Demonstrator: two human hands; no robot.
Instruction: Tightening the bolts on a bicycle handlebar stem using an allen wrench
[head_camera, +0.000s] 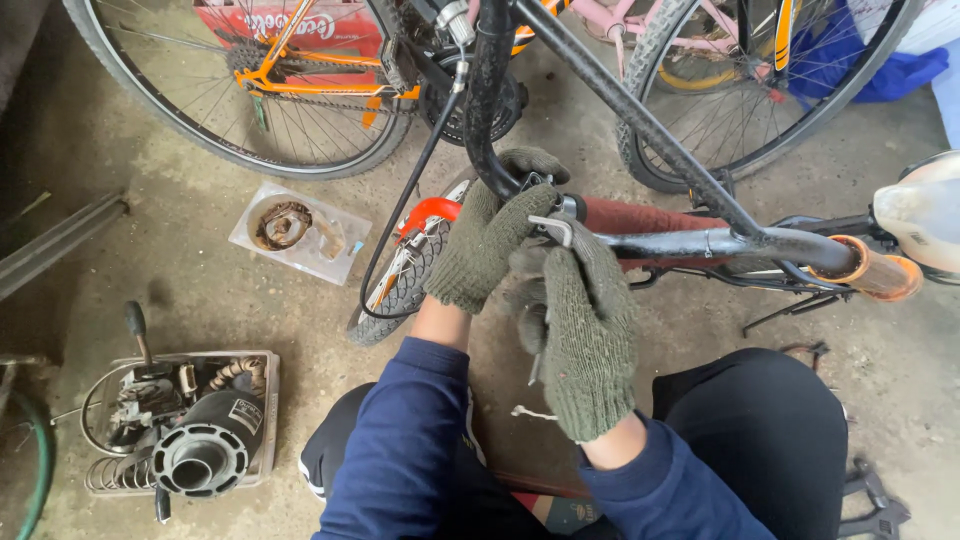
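So I'm looking down at a handlebar (700, 240) with both gloved hands on it; the left hand (487, 240) is curled tight round the bar just beside the clamp, fingers closed on it; the right hand (585, 340) sits just below the bar with its fingers bent in, and a thin metal tool (537, 365) pokes out under it, though the glove hides most of it, so I can't tell what kind it is or how firm the grip is; the clamp itself is mostly covered by fingers. Beyond the bar I count two more bikes, one orange (300, 70), one pink (650, 20), both cut off by the top edge; left of the bar, one clear bag (300, 235) lies on the floor, contents hard to make out; further left and nearer me, one tray (265, 400) of parts.
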